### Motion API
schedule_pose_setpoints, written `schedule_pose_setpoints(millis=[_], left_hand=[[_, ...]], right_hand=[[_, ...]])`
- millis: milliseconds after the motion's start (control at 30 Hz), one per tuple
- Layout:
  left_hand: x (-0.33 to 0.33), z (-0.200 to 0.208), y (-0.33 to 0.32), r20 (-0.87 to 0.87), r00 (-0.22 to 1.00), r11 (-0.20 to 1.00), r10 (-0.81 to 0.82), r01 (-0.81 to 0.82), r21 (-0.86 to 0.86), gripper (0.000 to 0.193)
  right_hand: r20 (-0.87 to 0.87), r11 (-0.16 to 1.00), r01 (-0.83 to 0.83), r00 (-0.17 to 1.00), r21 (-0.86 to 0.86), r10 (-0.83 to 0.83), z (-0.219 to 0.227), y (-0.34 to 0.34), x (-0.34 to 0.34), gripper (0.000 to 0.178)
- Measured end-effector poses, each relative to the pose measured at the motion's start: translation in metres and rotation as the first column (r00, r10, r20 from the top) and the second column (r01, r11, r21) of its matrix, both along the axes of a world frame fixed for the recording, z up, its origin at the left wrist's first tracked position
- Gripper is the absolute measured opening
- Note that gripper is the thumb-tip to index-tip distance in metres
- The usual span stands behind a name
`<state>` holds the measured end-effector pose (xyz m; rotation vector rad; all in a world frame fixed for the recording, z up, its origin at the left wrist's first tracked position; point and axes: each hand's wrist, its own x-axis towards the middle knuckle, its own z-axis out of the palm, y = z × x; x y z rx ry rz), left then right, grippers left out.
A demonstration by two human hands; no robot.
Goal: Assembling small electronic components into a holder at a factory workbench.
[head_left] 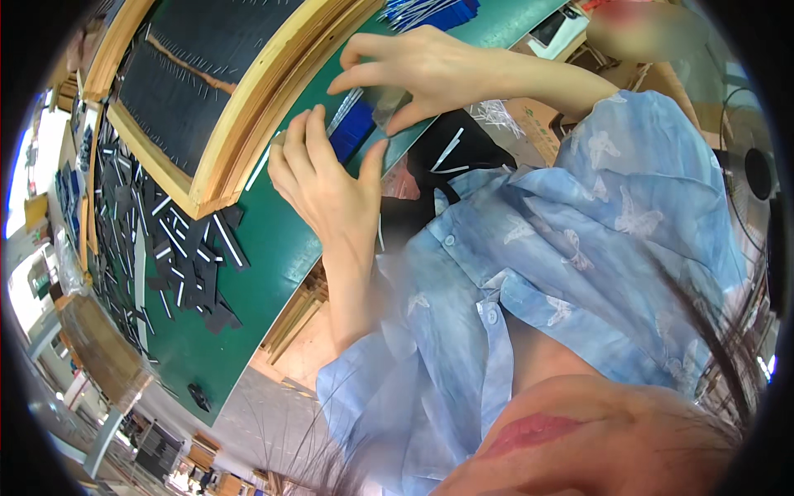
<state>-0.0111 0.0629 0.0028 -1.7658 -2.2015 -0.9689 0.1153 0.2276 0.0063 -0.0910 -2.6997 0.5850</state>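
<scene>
A flat blue piece [354,131] with thin white strips along its far edge lies on the green table, close to its near edge. My left hand [324,178] spans the piece, thumb on one side and fingers on the other. Across from it, my right hand [422,76] is bent over the far end, its index finger reaching toward the white strips. Between that hand's thumb and palm is a small greyish block [389,107], blurred, so its kind is unclear. The fingertips partly cover the ends of the blue piece.
A wooden frame [273,99] with a black panel and white pins stands beyond my hands. Many black pieces and white strips [178,248] are heaped at left on the green table [248,289]. More blue pieces [434,15] lie at the far end. Black cloth [459,149] covers my lap.
</scene>
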Motion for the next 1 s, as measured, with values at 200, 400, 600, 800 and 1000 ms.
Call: schedule_pose_setpoints(millis=[200, 400, 600, 800, 1000], left_hand=[[-0.007, 0.005, 0.013, -0.076, 0.993, 0.990, -0.093, 0.085, -0.112, 0.046], [0.000, 0.007, 0.020, -0.038, 0.997, 0.992, -0.067, 0.063, -0.106, 0.040], [0.001, 0.006, 0.023, -0.072, 0.995, 0.991, -0.074, 0.065, -0.118, 0.038], [0.001, 0.004, 0.023, -0.034, 0.997, 0.987, -0.076, 0.070, -0.143, 0.040], [0.000, 0.004, 0.020, -0.060, 0.995, 0.993, -0.076, 0.070, -0.098, 0.035]], right_hand=[[-0.013, 0.976, 0.170, 0.985, -0.136, -0.174, 0.005, -0.009, 0.020, 0.050], [0.126, 0.847, 0.182, 0.983, -0.499, -0.137, -0.002, -0.040, 0.033, 0.056], [0.108, 0.763, 0.095, 0.994, -0.639, -0.033, -0.004, -0.050, 0.030, 0.058], [0.025, 0.742, 0.118, 0.991, -0.660, -0.135, 0.010, -0.045, 0.029, 0.062], [0.111, 0.403, 0.087, 0.993, -0.911, 0.036, 0.001, -0.044, 0.017, 0.069]])
